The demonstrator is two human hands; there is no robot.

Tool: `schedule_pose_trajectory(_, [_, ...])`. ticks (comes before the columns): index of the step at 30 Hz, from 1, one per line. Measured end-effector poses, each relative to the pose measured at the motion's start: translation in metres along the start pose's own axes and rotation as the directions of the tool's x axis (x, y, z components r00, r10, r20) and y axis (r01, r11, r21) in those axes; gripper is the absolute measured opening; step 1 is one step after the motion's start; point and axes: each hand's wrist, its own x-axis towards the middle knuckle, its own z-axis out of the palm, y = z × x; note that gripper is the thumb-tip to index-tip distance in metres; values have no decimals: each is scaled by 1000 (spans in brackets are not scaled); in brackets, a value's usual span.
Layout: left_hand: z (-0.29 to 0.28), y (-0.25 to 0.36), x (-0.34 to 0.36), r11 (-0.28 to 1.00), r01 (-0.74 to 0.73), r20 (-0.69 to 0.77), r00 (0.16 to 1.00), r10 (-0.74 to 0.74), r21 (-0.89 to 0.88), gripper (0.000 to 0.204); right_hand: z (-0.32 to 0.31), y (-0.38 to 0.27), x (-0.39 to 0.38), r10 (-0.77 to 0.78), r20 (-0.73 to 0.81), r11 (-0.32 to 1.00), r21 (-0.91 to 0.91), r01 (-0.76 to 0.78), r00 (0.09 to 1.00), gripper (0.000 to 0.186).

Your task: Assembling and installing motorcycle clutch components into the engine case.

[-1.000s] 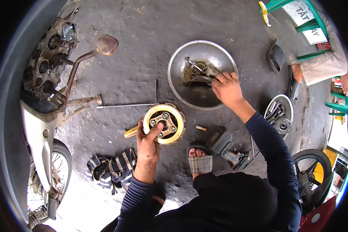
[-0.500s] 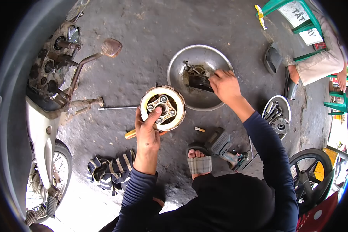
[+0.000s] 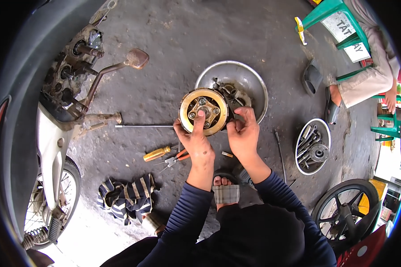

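Grips a round metal part (image 3: 208,107) in the left hand (image 3: 199,144), thumb pressed near the hub, other fingers curled around the lower left rim, bolt side facing up. Holds it overlapping the lower left of the metal bowl (image 3: 256,82) in view; cannot judge the height above it. Has the right hand (image 3: 245,135) just beside the right rim, thumb and forefinger bent in toward a dark piece (image 3: 230,116) half hidden by the round part; cannot tell whether pinching it or merely touching. For good handling, probably best to steady the middle with the left thumb, avoid tilting, work along the rim with right fingertips only, and remain near the bowl to catch drips or loose bits. Probably wise to mind slippery fingers too, given the oily look. Farther out: greasy parts (image 3: 230,89) in the bowl; on the ground, a yellow-handled screwdriver (image 3: 156,154) beside pliers (image 3: 182,155), a long rod (image 3: 145,126) to the left, a striped cloth (image 3: 127,196) nearer the body. Well off to the right, an oval pan (image 3: 314,171) of tools and a black wheel (image 3: 347,213); far left, an opened engine (image 3: 67,73) with a foot pedal (image 3: 137,58).
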Motion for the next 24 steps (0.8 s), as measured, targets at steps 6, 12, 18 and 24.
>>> schedule_pose_trajectory(6, [-3,20,-7,999,0,87,996,4,-42,54,6,-6,-27,92,108,915,384,-127,990,56])
schedule_pose_trajectory(12, [1,32,-14,997,-5,69,998,10,-76,46,-3,-28,-9,468,366,615,519,-594,804,41])
schedule_pose_trajectory(18, [5,25,-15,999,-13,73,997,16,-41,54,6,-6,-28,171,366,595,702,-392,915,40])
schedule_pose_trajectory(24, [6,45,-11,993,51,117,992,-38,-111,48,-22,3,-8,132,533,514,684,-517,836,32])
